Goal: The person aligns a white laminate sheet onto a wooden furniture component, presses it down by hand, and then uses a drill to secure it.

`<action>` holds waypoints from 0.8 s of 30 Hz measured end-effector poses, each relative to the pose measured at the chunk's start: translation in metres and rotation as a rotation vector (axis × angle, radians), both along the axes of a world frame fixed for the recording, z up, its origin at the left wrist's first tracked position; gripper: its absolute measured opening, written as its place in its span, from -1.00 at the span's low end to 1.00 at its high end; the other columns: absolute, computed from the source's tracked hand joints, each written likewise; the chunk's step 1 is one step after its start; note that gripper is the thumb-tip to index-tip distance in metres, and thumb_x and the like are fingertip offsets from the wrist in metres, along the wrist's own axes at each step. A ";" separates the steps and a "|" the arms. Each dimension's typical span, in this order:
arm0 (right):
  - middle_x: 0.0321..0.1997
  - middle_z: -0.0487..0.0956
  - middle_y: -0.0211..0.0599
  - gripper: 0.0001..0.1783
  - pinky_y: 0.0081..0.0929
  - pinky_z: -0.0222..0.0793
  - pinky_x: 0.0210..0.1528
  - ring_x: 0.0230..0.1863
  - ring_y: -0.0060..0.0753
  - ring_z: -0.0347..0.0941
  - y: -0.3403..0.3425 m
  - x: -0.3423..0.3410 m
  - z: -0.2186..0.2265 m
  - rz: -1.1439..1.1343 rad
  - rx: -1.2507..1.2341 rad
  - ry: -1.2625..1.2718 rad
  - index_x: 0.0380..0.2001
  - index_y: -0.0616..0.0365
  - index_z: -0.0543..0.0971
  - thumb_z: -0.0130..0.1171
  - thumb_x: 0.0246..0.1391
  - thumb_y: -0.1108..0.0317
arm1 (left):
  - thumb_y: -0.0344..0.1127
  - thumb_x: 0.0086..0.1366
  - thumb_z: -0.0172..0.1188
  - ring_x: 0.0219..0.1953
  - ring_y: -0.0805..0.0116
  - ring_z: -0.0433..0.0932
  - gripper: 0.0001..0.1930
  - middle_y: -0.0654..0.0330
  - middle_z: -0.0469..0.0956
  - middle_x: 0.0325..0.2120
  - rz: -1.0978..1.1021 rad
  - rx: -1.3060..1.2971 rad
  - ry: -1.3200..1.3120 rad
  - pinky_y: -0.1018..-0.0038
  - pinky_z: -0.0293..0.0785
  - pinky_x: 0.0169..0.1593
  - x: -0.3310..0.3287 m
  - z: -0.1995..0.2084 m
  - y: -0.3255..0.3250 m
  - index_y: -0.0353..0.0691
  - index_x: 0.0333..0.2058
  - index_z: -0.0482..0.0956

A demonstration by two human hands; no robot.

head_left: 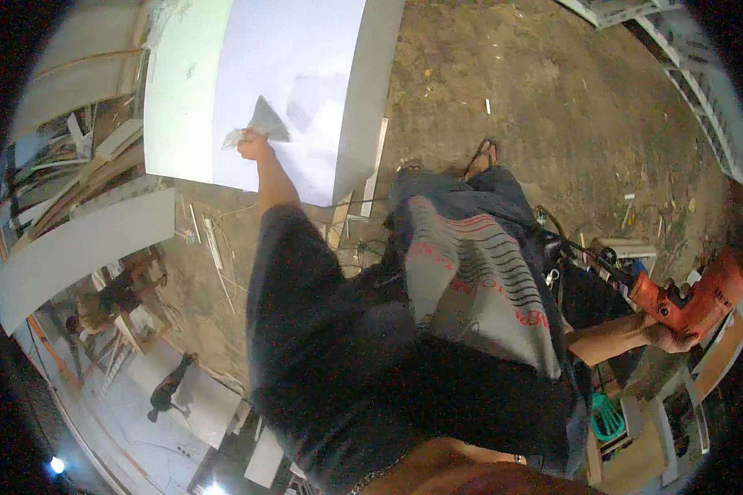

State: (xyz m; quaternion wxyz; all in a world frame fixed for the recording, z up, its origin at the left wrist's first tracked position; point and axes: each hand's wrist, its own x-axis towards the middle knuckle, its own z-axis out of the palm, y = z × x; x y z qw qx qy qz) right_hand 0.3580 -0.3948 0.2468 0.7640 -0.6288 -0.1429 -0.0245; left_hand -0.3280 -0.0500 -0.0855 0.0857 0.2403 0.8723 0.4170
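My left hand [256, 147] is closed around a bunched, greyish-white piece of thin material [267, 120], either cloth or plastic; I cannot tell which. It fans out beyond my fingers over a large white panel [256, 49], which has a pale green strip along its left side. Off to the right, my right hand [675, 334] grips a red-orange corded power drill [692, 301] by its handle. The drill is held away from the panel, near the right rim of the view. A dark cord runs from the drill back toward my legs.
Offcuts and boards [91, 165] are piled on the left, with a long pale board [82, 247] below them. Two other people [173, 386] are at the lower left. A white metal frame [685, 74] stands at upper right. A green plastic item [608, 417] lies lower right.
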 end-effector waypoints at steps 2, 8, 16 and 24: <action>-0.01 0.36 -0.03 -0.31 -0.08 0.33 0.02 -0.04 -0.02 0.37 0.033 0.017 0.008 0.041 -0.047 -0.030 0.07 0.21 0.27 0.09 -0.13 0.07 | -0.26 0.14 0.17 -0.46 0.09 0.57 -0.65 -0.14 0.53 -0.45 0.136 0.163 -0.363 0.28 0.56 -0.48 0.044 -0.020 0.006 -0.58 -0.47 0.48; 0.00 0.36 -0.02 -0.30 -0.06 0.34 0.01 -0.04 -0.01 0.37 0.123 0.052 -0.012 0.145 -0.072 0.024 0.07 0.22 0.27 0.09 -0.13 0.05 | -0.23 0.11 0.25 -0.26 0.11 0.54 -0.59 -0.12 0.47 -0.27 0.027 0.369 -0.440 0.35 0.59 -0.31 0.055 -0.049 0.021 -0.53 -0.25 0.43; 0.02 0.35 0.00 -0.28 -0.04 0.35 0.00 -0.04 0.00 0.37 0.285 0.019 -0.026 0.379 -0.168 -0.050 0.07 0.22 0.26 0.08 -0.14 0.02 | 0.12 0.21 0.04 -0.08 -0.02 0.43 -0.35 -0.14 0.42 -0.13 0.781 -0.031 -0.897 0.21 0.40 -0.03 0.233 -0.128 -0.091 -0.50 -0.08 0.36; 0.04 0.34 0.02 -0.26 -0.02 0.35 -0.01 -0.03 0.02 0.38 0.424 -0.040 -0.025 0.720 -0.169 -0.029 0.08 0.22 0.26 0.08 -0.15 0.00 | -0.12 0.16 0.03 -0.17 0.18 0.48 -0.61 0.11 0.50 -0.22 0.395 -0.732 -0.507 0.35 0.40 -0.03 0.154 -0.196 -0.069 -0.25 -0.10 0.44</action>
